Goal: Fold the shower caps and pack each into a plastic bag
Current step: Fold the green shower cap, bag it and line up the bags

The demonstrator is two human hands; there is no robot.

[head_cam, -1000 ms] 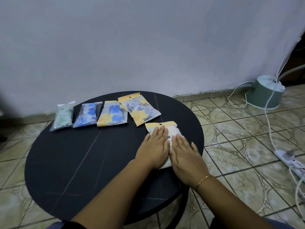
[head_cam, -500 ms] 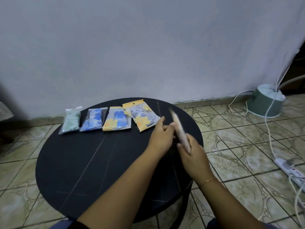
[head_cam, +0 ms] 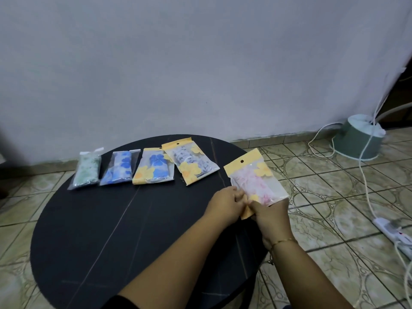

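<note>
Over the right edge of the round black table (head_cam: 93,230), you hold the fifth bag (head_cam: 256,179) lifted off the surface, its yellow header card pointing away from you and the pink shower cap (head_cam: 254,186) visible through the clear plastic. Your left hand (head_cam: 225,205) has its fingers curled in and pinches the bag's near left corner; your right hand (head_cam: 270,216) grips the near edge, thumb on top, where a yellow flap shows between the two hands. Holding it by that end likely lets you press or seal the opening while the packed cap hangs clear of your fingers.

Along the far side of the table, four finished bags lie flat in a row, just beside one another: a green-patterned bag (head_cam: 87,169), a blue-patterned bag (head_cam: 119,167), a bag with a blue flower (head_cam: 153,166), and a grey-patterned bag (head_cam: 191,162) turned at a slight angle. Laid out that way they stay sorted and out of your working space; the bag in hand probably belongs at the right end of that row.

On the tiled floor to your right stand a green bucket-shaped base (head_cam: 356,139) and a white power strip (head_cam: 392,233), linked by cables.
</note>
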